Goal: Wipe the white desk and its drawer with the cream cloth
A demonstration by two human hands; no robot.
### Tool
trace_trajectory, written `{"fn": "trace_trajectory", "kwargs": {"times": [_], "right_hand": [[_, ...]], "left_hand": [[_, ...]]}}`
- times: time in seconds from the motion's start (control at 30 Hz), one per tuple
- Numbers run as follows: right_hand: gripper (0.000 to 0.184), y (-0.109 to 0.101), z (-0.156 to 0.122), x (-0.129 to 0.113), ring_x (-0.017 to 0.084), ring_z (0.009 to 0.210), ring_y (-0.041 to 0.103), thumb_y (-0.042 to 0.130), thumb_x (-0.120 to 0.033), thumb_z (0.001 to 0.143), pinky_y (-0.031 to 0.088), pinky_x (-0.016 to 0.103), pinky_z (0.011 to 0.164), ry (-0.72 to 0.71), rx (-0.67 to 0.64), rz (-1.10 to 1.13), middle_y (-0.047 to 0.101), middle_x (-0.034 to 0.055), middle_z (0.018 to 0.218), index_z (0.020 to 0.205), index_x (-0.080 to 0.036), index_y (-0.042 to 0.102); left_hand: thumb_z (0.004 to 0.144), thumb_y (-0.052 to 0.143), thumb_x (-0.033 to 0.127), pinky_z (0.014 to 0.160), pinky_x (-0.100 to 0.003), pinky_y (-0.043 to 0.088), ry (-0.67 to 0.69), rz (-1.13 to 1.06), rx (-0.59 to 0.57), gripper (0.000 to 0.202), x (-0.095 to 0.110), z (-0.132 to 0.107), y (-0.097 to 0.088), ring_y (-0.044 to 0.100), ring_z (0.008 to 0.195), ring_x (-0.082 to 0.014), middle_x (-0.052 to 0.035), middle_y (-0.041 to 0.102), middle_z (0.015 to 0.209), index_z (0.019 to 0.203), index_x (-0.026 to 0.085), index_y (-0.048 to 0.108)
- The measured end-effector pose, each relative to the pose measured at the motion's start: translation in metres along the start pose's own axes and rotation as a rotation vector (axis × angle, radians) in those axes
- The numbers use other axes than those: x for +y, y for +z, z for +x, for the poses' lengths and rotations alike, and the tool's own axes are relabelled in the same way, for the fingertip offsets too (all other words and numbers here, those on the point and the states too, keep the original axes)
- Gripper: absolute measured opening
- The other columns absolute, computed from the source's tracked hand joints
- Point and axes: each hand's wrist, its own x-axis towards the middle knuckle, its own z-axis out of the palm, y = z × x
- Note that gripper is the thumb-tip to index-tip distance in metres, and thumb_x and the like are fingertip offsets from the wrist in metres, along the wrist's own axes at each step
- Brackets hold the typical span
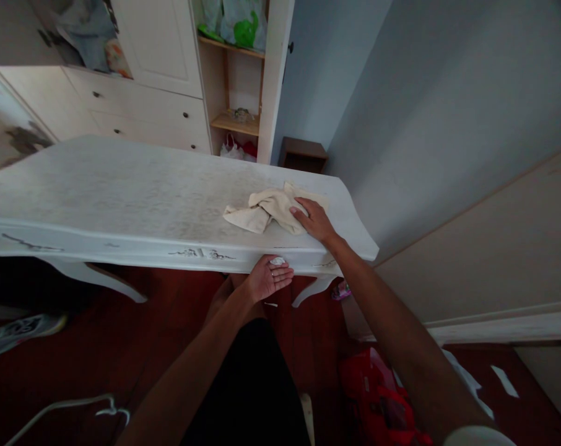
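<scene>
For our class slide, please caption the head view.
Right hand on a cream cloth atop a smudged white table; left hand palm-up by its edge.

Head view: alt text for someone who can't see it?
A person's right hand rests on a crumpled beige cloth on a white, grey-smudged table. The left hand is open, palm up, by the table's front edge, a small white object against it. A pale cabinet stands behind.

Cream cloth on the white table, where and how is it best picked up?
Probably pinch the cream cloth by its bunched middle folds, from above: they rise off the white table, while the left end tapers to a tip. The right grip covers part of its right end.
</scene>
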Motion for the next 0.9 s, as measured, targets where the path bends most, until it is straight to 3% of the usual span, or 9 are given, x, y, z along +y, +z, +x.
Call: {"fn": "trace_trajectory", "kwargs": {"times": [0.27, 0.43, 0.9], "right_hand": [[0.073, 0.001, 0.003, 0.002, 0.028, 0.121, 0.06, 0.037, -0.076, 0.09, 0.042, 0.046, 0.108, 0.01, 0.002, -0.004, 0.067, 0.0122, 0.128, 0.126, -0.019, 0.066], [0.08, -0.001, 0.001, 0.0, 0.028, 0.121, 0.06, 0.033, -0.079, 0.089, 0.043, 0.045, 0.108, 0.009, -0.003, -0.007, 0.067, 0.0143, 0.128, 0.126, -0.016, 0.066], [0.075, -0.001, 0.001, -0.003, 0.026, 0.123, 0.058, 0.033, -0.074, 0.093, 0.041, 0.042, 0.109, 0.041, -0.022, -0.062, 0.066, 0.0141, 0.131, 0.128, -0.015, 0.065]], "left_hand": [[0.093, 0.048, 0.031, 0.076, -0.033, 0.059, -0.015, 0.008, -0.009, 0.033, -0.035, -0.031, -0.013, 0.073, 0.076, -0.0223, -0.0179, 0.075, 0.082, 0.09, 0.004, 0.067], [0.096, 0.043, 0.03, 0.073, -0.032, 0.058, -0.025, -0.018, -0.005, 0.038, -0.063, -0.048, -0.016, 0.073, 0.073, -0.0214, -0.0173, 0.076, 0.081, 0.086, 0.004, 0.069], [0.097, 0.044, 0.029, 0.069, -0.032, 0.055, -0.017, -0.101, -0.003, 0.041, -0.135, -0.093, -0.036, 0.072, 0.067, -0.021, -0.0176, 0.076, 0.079, 0.081, 0.003, 0.072]]}}
